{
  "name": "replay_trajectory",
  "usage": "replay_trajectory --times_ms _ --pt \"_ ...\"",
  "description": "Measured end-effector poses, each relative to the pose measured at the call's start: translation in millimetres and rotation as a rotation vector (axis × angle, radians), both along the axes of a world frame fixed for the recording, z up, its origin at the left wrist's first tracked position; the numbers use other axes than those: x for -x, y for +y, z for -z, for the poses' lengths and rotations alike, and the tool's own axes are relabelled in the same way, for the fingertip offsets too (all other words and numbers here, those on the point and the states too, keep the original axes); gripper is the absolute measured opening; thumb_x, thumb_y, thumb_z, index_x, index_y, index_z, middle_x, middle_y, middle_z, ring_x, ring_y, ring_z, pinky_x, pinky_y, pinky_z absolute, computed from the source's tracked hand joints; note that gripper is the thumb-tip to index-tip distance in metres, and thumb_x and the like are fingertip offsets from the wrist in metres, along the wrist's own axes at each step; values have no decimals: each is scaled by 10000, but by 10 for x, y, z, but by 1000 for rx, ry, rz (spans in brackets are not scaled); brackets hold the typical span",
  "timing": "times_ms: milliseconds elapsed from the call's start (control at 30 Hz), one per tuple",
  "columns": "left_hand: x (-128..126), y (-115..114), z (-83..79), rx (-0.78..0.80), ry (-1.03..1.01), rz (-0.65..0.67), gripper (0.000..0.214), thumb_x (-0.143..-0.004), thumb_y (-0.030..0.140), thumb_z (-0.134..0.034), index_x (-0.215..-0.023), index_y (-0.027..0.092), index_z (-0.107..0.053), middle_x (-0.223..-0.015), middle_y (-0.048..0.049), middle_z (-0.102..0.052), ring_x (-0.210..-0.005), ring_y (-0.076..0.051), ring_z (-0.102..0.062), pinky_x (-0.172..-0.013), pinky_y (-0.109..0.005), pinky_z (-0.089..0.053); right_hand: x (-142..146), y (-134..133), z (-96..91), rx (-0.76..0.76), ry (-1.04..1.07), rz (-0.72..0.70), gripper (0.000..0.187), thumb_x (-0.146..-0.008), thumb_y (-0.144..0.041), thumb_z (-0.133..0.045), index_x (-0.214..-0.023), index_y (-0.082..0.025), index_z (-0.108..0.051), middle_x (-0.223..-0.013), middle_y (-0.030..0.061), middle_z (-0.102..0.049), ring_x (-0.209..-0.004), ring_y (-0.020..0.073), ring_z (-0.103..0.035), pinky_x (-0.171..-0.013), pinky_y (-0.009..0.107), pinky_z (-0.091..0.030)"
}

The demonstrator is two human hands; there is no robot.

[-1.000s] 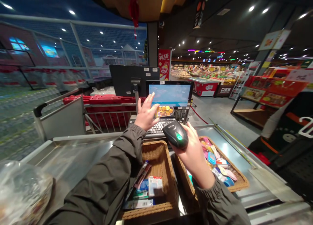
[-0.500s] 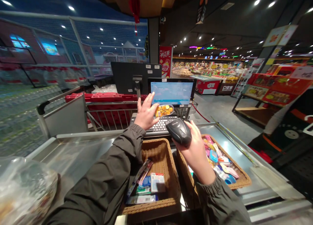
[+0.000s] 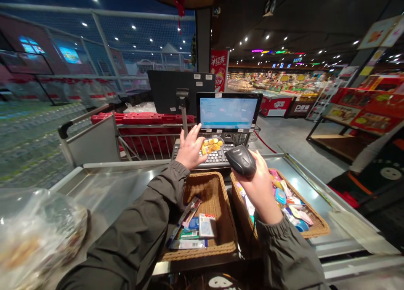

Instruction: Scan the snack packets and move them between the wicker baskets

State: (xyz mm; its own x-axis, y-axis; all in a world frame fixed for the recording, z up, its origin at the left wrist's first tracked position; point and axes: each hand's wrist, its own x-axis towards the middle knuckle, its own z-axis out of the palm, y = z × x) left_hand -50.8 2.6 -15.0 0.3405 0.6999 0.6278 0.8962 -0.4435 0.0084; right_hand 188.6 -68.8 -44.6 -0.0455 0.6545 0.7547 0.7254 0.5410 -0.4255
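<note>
My left hand (image 3: 191, 149) grips a small clear pack with yellow-orange pieces inside (image 3: 213, 145), raised above the keyboard (image 3: 217, 156). Its fingers point up toward the screen. In my right hand (image 3: 260, 182) is a black barcode scanner (image 3: 241, 160), its head turned toward the pack, a short gap between them. Below my left forearm stands a wicker basket (image 3: 229, 222) with a few boxed and flat-packed items (image 3: 192, 231). Beneath my right hand, a second wicker basket (image 3: 318, 231) holds several small colourful items (image 3: 288, 199).
A lit monitor (image 3: 229, 113) stands behind the keyboard, beside a dark screen seen from its back (image 3: 167, 90). Clear plastic bags (image 3: 38, 231) lie on the metal counter (image 3: 110, 193) at the left. Beyond are a metal cart (image 3: 145, 134) and a shelf of red boxes (image 3: 372, 100).
The view has shifted, so most things appear a little to the right and higher. The pack is tilted somewhat differently in my left hand. Both hands keep their holds.
</note>
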Motion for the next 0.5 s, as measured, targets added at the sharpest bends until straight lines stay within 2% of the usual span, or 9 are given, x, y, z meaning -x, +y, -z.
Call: replay_trajectory --times_ms 100,200,367,500 --pt "7 -49 205 60 13 16 414 -718 323 -724 -1085 175 -603 -1607 -189 -236 -1480 -349 -241 -1196 -631 -54 -33 6 19 8 1 6 454 -819 -397 -663 -1211 -178 -598 -1239 160 -624 -1299 356 -489 -1116 613 -356" --pt "12 -147 489 167 38 48 424 -709 342 -726 -1076 165 -610 -1586 -207 -279 -1470 -362 -261 -1192 -640 -65 -55 -2 61 14 3 -8 442 -830 -406 -658 -1211 -189 -602 -1233 137 -632 -1265 326 -520 -1131 593 -349" --pt "44 -336 1103 369 125 63 402 -701 338 -725 -1045 157 -620 -1567 -213 -321 -1462 -359 -280 -1181 -646 -123 -67 -54 117 34 7 5 474 -838 -422 -650 -1229 -159 -591 -1237 158 -634 -1253 329 -531 -1096 587 -388" --pt "59 -396 1571 544 176 75 416 -685 348 -732 -1034 147 -629 -1563 -221 -325 -1460 -351 -291 -1187 -612 -155 -87 -79 149 69 21 10 464 -821 -411 -665 -1209 -164 -606 -1221 150 -643 -1251 330 -533 -1102 586 -380"
